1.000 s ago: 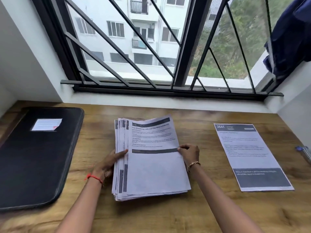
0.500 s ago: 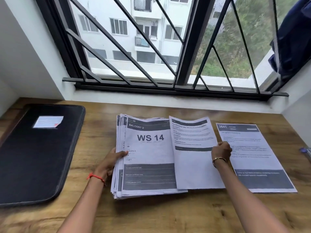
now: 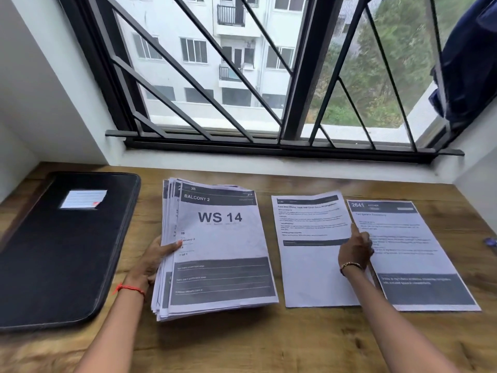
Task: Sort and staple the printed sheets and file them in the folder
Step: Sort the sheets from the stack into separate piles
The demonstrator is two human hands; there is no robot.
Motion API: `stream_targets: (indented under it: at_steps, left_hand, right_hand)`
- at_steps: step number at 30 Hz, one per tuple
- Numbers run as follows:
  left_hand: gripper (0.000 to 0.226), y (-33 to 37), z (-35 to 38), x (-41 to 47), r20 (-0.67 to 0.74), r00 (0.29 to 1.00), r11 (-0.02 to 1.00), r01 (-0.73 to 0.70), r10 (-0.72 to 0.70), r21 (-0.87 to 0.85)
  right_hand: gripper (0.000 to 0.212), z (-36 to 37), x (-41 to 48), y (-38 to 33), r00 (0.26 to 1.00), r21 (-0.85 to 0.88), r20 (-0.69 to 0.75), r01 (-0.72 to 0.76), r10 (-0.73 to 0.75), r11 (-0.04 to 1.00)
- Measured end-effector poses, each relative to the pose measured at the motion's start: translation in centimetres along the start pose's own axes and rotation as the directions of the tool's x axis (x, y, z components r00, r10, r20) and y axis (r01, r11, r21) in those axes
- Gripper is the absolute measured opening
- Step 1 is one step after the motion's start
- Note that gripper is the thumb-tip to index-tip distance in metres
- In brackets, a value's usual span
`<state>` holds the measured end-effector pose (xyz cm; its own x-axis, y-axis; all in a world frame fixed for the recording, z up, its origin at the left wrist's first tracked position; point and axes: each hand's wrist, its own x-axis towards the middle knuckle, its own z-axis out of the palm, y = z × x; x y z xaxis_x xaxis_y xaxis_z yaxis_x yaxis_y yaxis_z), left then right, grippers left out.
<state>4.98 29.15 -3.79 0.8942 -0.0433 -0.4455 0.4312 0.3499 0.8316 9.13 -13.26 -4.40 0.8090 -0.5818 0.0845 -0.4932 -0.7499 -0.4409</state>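
Contact with the paper is made by the right hand (image 3: 356, 250) through a stretched forefinger only. The other fingers are loosely bent and nothing is seen to be gripped. The hand is laid over the seam where the middle sheet (image 3: 309, 265) meets the right sheet (image 3: 419, 254). Whether the two edges touch or overlap cannot be told. If the hand is drawn back with the finger dragging, either sheet can be skewed or slid under its neighbour, and two sorted groups can be mixed.

The left hand (image 3: 150, 262) is closed on the left edge of the stack (image 3: 223, 249), with the thumb on the top page, headed WS 14. The stack is fanned and uneven at that edge, so pages can be spilled if the hold is loosened, or two pages can be lifted as one.

The folder (image 3: 61, 251) is lying shut at the left of the bench (image 3: 269, 345), just apart from the stack. No stapler is made out; a small blue thing (image 3: 490, 242) at the far right is too cut off to be named. Sorting is judged barely begun, so a page misplaced now would likely be stapled into the wrong set.
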Motion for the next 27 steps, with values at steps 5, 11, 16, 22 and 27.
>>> stream_targets:
  at_steps: [5,11,16,22,27]
  left_hand:
    - [0.085,0.6,-0.7,-0.2,-0.007,1.0,1.0,-0.027,0.027,0.009]
    - [0.064,0.2,0.5,-0.1,0.028,0.999,0.998,-0.045,0.047,-0.041]
    - [0.038,-0.3,0.5,-0.2,0.021,0.999,0.998,-0.041,0.042,-0.053]
    - [0.053,-0.1,0.5,-1.3,-0.002,1.0,0.998,-0.018,0.017,-0.055]
    - [0.039,0.0,-0.1,-2.3,-0.049,0.997,0.995,-0.062,0.058,-0.072]
  right_hand:
    - [0.029,0.2,-1.8,-3.1,0.977,0.22,0.027,0.201,-0.212,0.955]
    - [0.032,-0.3,-6.7,-10.4,0.79,0.556,0.498,0.026,-0.358,0.831]
    - [0.027,0.0,-7.8,-11.8,0.796,0.538,0.484,0.058,-0.364,0.841]
    - [0.038,0.0,-7.3,-11.2,0.807,0.418,0.471,0.151,-0.356,0.896]
    - [0.027,-0.5,-5.1,-10.2,0.901,0.399,0.38,0.044,-0.209,0.916]
